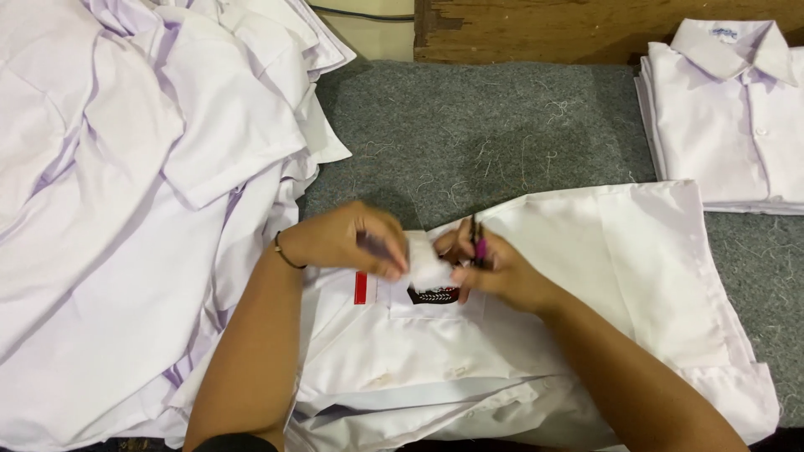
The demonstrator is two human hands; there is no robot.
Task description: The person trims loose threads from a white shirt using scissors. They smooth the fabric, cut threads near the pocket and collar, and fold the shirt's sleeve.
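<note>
A white shirt [603,276] lies spread on the grey felt table [486,134], with a red tag and a dark badge on its chest pocket [435,297]. My left hand [352,238] pinches a small bunched piece of white fabric [429,266] just above the pocket. From the other side, my right hand [490,268] grips the same fabric while holding a small pair of thread snips with a pink handle [477,243] between its fingers. The two hands almost touch. A thin bracelet circles my left wrist.
A large loose heap of white shirts [142,184] covers the left side of the table. A neat stack of folded white shirts [729,117] sits at the back right. A wooden board [586,29] borders the far edge. Loose threads litter the felt.
</note>
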